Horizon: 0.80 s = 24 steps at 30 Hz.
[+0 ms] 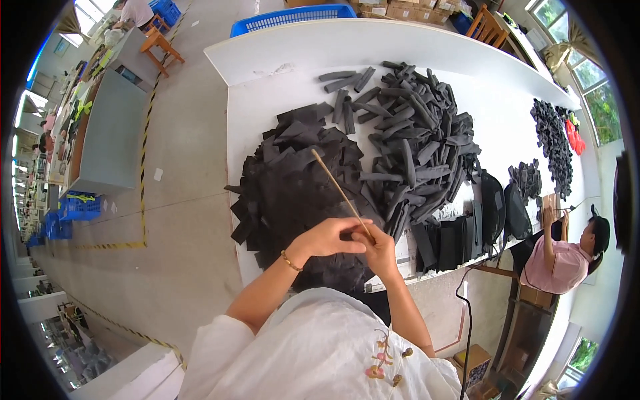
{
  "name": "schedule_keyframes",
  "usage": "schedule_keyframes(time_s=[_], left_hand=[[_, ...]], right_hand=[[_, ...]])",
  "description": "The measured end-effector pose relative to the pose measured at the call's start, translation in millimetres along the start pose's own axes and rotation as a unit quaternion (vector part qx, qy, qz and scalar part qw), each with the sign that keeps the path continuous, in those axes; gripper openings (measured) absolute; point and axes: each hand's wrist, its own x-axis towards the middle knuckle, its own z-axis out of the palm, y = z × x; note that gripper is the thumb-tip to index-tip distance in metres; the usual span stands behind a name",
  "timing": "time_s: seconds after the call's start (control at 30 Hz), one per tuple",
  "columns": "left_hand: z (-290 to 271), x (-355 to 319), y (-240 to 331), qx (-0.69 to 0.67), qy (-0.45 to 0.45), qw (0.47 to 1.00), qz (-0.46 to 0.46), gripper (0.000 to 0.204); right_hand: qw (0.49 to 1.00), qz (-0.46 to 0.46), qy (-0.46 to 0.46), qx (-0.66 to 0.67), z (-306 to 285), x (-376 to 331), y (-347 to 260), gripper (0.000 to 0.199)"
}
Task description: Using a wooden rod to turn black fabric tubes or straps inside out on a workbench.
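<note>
A thin wooden stick [335, 187] slants up and to the left from my hands, over a wide heap of flat dark fabric pieces [293, 160]. Its lower end is gripped in my closed right hand [381, 253]. My left hand [328, 238], a beaded bracelet on its wrist, meets the right one; its thumb and fingers stand apart in a curve, with the fingertips close beside the stick. Whether they touch it is hard to make out. Just right of the flat heap lies a big pile of dark rolled tubes [420, 133].
A white raised panel [387, 47] borders the table's far side, with a blue basket [293, 19] behind it. Dark stacked pieces [453, 240] and black bags [493, 207] lie to the right. Farther right a person in pink [557, 263] works. A black cable [467, 293] hangs near the table edge.
</note>
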Motion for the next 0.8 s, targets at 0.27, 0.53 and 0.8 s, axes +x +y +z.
schedule_keyframes(time_s=[0.27,0.53,0.8], left_hand=[[55.6,9.5,-1.7,-0.026,0.176,0.982,-0.056,0.029],[91.7,-13.7,33.0,-0.170,0.195,0.963,-0.077,0.032],[47.2,-22.9,23.6,-0.112,0.342,0.933,0.006,0.026]], right_hand=[[0.979,-0.088,0.160,-0.087,-12.0,10.8,-23.4,0.007],[0.942,-0.100,0.283,0.152,-16.7,59.8,-53.0,0.011],[0.953,-0.033,0.057,0.297,-65.8,80.0,-65.1,0.016]])
